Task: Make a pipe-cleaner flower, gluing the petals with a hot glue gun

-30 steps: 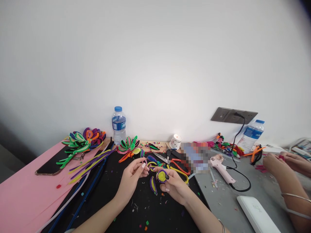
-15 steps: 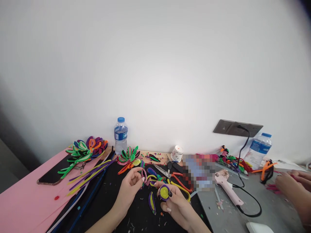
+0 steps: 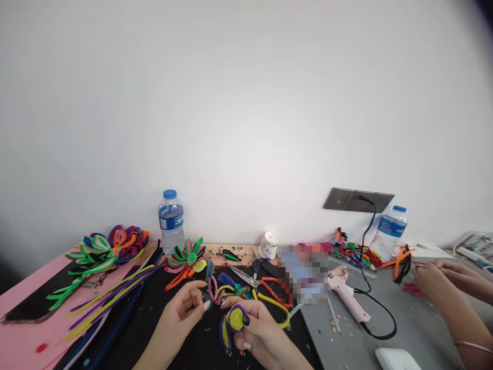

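In my right hand point(image 3: 256, 326) is a round yellow disc with a purple rim point(image 3: 236, 318), pinched between thumb and fingers. A long yellow and purple petal shape point(image 3: 225, 334) lies just left of it, over the black mat point(image 3: 150, 313). My left hand point(image 3: 183, 313) is closed, thumb and fingertips together beside a looped pink and green fuzzy piece point(image 3: 211, 288); whether it grips anything is too small to tell. Blue, green and yellow fuzzy stems point(image 3: 233, 288) lie beyond both hands.
Red-handled scissors point(image 3: 275, 288), a paper cup point(image 3: 268, 245) and a bottle point(image 3: 171, 223) stand or lie behind. Fuzzy flowers point(image 3: 115, 249), stems point(image 3: 115, 298) and a phone point(image 3: 34, 298) are left. Rightward are a pink glue gun point(image 3: 348, 298), its black cable and another person's hands point(image 3: 442, 280).
The view has shifted right, so most things appear farther left. The disc in my right hand now appears tilted and nearer the petal shape, overlapping its edge.
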A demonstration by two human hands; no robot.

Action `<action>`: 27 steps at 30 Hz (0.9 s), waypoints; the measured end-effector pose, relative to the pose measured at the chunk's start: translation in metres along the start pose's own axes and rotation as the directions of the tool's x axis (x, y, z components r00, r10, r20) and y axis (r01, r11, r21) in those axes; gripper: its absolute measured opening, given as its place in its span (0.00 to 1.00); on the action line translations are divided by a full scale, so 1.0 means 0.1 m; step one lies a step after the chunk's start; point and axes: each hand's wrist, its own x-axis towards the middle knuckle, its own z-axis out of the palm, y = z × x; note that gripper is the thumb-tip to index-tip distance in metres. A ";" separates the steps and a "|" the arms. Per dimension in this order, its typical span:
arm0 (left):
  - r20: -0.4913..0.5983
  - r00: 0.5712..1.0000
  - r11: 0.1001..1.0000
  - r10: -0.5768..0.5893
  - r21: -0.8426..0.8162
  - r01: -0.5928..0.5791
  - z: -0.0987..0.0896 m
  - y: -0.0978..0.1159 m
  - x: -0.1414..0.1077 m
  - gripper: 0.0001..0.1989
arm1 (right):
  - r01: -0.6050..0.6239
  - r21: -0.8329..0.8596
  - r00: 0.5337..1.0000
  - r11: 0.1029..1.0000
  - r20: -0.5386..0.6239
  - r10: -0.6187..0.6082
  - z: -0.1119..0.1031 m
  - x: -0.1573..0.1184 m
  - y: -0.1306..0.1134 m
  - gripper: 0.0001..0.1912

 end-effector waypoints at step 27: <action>0.138 0.976 0.855 0.168 0.473 -0.214 0.03 0.20 -0.16 0.10 | -0.036 -0.087 0.997 0.996 -0.078 0.030 0.03 0.03 -0.04 0.14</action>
